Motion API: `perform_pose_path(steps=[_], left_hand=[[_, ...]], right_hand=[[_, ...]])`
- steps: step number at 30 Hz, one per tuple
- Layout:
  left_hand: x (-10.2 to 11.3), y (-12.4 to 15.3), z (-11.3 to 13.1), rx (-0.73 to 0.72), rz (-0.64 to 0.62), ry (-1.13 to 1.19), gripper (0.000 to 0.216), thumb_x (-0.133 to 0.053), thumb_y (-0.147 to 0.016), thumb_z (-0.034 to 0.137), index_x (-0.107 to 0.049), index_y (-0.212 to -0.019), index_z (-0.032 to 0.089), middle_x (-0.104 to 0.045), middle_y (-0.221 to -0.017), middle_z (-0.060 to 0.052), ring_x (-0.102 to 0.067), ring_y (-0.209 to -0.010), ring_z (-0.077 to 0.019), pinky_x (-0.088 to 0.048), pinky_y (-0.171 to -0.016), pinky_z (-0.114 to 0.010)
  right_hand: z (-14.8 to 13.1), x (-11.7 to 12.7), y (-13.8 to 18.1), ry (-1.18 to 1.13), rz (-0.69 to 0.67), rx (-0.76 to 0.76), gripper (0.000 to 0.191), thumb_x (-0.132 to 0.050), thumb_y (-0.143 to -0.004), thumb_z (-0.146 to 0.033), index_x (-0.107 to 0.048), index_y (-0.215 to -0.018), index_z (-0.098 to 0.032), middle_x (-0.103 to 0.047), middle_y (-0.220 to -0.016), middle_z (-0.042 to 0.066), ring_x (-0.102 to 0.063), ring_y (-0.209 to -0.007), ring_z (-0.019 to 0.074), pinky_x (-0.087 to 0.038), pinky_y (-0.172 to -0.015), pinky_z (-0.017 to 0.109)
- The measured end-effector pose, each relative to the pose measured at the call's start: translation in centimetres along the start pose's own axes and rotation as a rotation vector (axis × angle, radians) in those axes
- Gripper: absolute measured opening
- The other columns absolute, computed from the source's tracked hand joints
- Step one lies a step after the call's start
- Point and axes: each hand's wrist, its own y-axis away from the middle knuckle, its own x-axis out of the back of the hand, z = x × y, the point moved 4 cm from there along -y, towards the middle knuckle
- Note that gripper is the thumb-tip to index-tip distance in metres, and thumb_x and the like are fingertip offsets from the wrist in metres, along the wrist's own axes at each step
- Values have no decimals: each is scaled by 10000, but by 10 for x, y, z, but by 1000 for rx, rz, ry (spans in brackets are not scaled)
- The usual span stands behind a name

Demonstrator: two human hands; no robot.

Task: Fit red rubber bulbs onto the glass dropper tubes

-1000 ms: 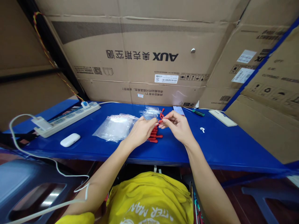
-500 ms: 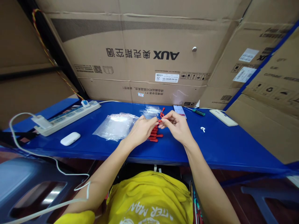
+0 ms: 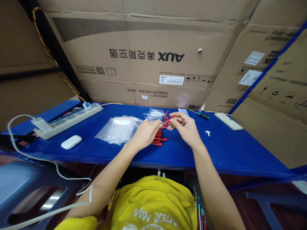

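My right hand [image 3: 185, 126] pinches a slim red screwdriver-like handle [image 3: 169, 120] between thumb and fingertips. Beside it, my left hand [image 3: 148, 132] is closed, its fingertips pressed together close to the handle's left end; what they grip is hidden. Under and in front of the fingers lies a row of red handles [image 3: 158, 139], partly covered by my left hand. A few more loose red handles [image 3: 167, 113] are just behind the hands. Thin, shiny metal-looking rods [image 3: 154, 114] lie in a bunch behind my left hand.
Clear plastic bags [image 3: 117, 129] are stacked left of my hands. Further left are a white earbud case [image 3: 71, 142] and a power strip [image 3: 69, 119]. At right lie a phone [image 3: 183, 111], a green-handled screwdriver [image 3: 203, 116], an earbud [image 3: 207, 133] and a pale rectangular device [image 3: 228, 121]. Cardboard [image 3: 144, 32] walls the back.
My right hand has shifted slightly right, away from my left fingertips, and more of the red handle shows between the hands. My left hand stays almost in place.
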Motion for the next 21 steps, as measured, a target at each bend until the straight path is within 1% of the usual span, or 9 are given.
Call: perform_pose_path(steps=[4,7,13,21], left_hand=[[1,1,-2,18,20,-44,388,-287,-1174,373,-577,-967,218,-698,-779,-12,-608,-694,-205,-357,-778,-347],[3,1,0,1,45,-66,405,-267,-1173,374,-585,-978,219,-659,-710,0,-563,-643,-201,-359,-789,-349],[4,2,2,-26,60,-77,402,-268,-1172,377,-579,-972,219,-653,-705,-4,-505,-619,-193,-354,-805,-352],[2,2,1,-29,68,-100,416,-246,-1171,383,-572,-970,220,-655,-695,-5,-493,-601,-198,-355,-814,-363]], right_hand=[[-1,2,0,14,30,11,385,-871,-846,-565,-738,-934,-215,-774,-740,17,-768,-664,183,-652,-662,327],[-4,2,0,19,31,24,374,-877,-839,-559,-735,-886,-216,-767,-720,16,-759,-649,182,-650,-648,326],[-6,-1,2,5,34,35,372,-877,-839,-556,-732,-849,-214,-765,-706,16,-756,-636,181,-657,-647,330],[-5,-3,3,19,48,63,364,-869,-853,-551,-717,-842,-220,-762,-714,14,-756,-639,184,-668,-656,345]])
